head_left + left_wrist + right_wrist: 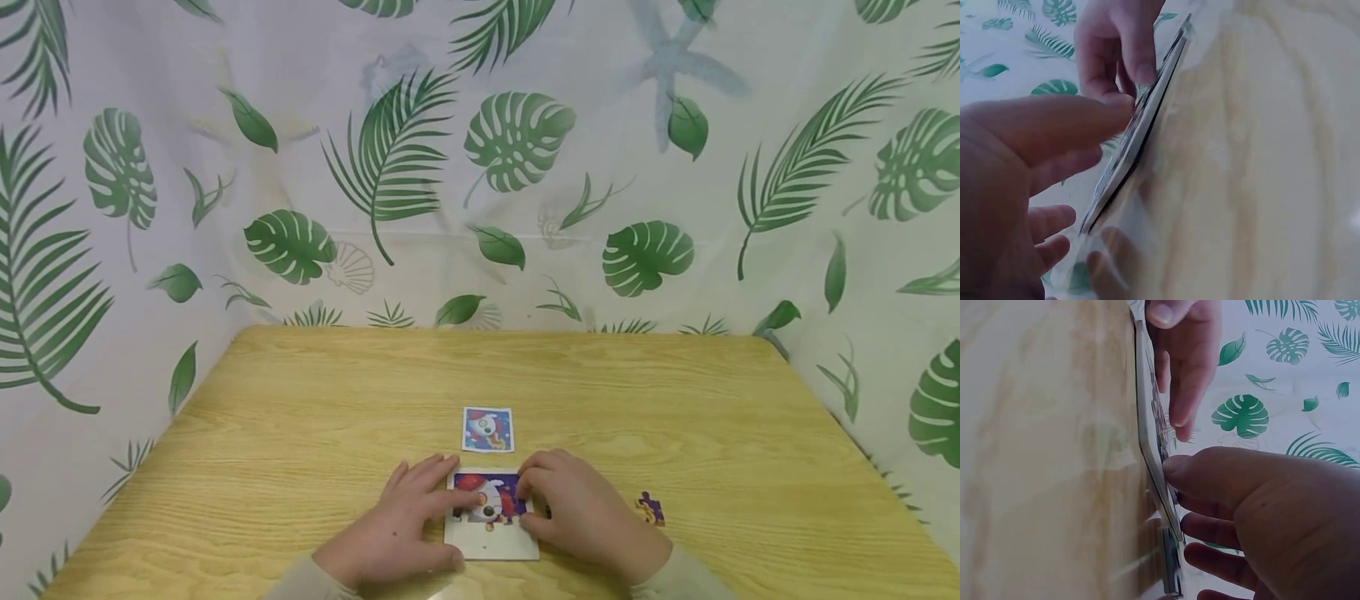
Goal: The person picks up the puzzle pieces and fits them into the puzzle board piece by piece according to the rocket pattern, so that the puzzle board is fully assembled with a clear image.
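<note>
I see the puzzle (492, 543) at six o'clock on the bench (337, 400), left grip (401, 523) spread over it; whether the right grip (576, 512) pinches anything, I cannot tell. Only my wrist views show the puzzle edge-on.

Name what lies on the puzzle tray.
Puzzle pieces lie across the upper half of the puzzle tray, mostly bare below. Spots under the left hand and right hand cannot be seen.
</note>
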The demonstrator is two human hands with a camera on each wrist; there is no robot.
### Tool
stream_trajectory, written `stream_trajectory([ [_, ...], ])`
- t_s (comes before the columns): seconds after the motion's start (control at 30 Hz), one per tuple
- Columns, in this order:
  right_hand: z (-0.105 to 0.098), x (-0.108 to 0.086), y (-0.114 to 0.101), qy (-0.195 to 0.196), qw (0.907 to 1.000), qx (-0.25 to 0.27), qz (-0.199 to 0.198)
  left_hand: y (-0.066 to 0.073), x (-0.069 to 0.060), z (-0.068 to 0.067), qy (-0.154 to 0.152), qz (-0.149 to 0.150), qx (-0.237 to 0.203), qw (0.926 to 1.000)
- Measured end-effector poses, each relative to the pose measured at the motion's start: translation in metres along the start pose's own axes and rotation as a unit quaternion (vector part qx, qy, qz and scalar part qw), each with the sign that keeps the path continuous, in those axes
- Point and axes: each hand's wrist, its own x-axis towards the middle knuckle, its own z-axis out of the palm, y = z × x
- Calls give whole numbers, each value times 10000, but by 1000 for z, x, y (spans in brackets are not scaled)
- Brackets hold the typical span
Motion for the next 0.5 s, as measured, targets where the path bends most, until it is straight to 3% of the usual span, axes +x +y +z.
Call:
stream_trajectory([
  [0.23, -1, -1, 2, -30, 9996, 276, 19, 13, 6, 8, -177, 176, 84, 9997],
  [0.5, -7, -11, 11, -391, 9960, 781, -211, 12, 6, 10, -198, 237, 381, 9988],
])
